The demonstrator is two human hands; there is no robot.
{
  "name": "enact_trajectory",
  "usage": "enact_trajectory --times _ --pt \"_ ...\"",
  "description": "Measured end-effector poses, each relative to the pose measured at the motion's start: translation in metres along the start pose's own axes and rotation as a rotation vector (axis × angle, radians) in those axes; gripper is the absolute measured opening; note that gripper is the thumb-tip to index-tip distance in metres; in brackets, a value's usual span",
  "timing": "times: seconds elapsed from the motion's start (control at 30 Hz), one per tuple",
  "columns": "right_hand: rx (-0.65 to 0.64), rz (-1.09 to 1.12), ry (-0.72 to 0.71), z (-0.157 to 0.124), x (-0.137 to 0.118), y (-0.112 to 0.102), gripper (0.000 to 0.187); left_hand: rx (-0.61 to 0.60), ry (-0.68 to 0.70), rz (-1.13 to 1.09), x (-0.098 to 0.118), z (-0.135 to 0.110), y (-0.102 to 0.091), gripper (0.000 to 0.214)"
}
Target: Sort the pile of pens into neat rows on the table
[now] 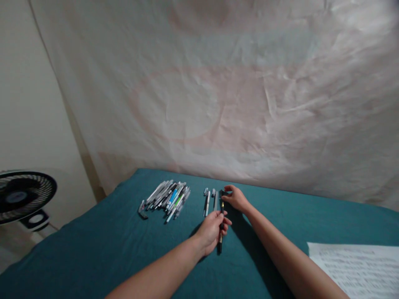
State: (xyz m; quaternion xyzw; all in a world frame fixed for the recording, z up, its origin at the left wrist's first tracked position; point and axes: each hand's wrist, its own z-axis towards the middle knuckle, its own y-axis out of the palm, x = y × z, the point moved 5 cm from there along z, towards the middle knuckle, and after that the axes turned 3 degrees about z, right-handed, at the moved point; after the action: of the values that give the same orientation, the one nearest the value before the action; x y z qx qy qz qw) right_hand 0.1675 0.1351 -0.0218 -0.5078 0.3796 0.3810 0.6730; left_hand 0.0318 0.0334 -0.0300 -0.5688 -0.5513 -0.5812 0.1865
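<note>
My left hand is closed around an uncapped black pen, whose gold tip points away from me. Ahead of it, my right hand pinches a small black pen cap at the tabletop. Just left of that cap lie two uncapped pens, a white-bodied pen and a grey pen. A loose clear cap sits at the far end of the white one, and another cap is by the grey one. My left fingers hide the grey pen's near end.
Farther left is a heap of many pens, with a separate dark cap at its edge. A printed sheet lies at the right on the green cloth. A fan stands beyond the left edge; a hanging sheet backs the table.
</note>
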Motion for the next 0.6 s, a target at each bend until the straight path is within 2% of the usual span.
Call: enact_trajectory --times 0.1,0.13,0.23,0.33,0.6 --pt "-0.013 0.044 0.066 -0.012 -0.005 -0.004 0.021 0.005 0.003 -0.005 0.0 0.0 -0.001 0.014" --pt "-0.031 0.059 0.089 -0.017 -0.007 -0.005 0.021 0.007 0.004 -0.008 0.0 0.0 -0.001 0.014" --pt "-0.129 0.166 0.163 -0.038 -0.018 -0.002 0.036 0.006 0.019 -0.012 0.0 0.001 -0.001 0.014" --pt "-0.213 0.295 0.219 -0.058 -0.027 0.004 0.039 -0.024 0.044 -0.001 0.001 0.0 0.001 0.014" --pt "-0.154 0.313 0.158 -0.071 -0.03 0.007 0.037 -0.066 0.062 0.028 0.003 -0.002 0.005 0.017"
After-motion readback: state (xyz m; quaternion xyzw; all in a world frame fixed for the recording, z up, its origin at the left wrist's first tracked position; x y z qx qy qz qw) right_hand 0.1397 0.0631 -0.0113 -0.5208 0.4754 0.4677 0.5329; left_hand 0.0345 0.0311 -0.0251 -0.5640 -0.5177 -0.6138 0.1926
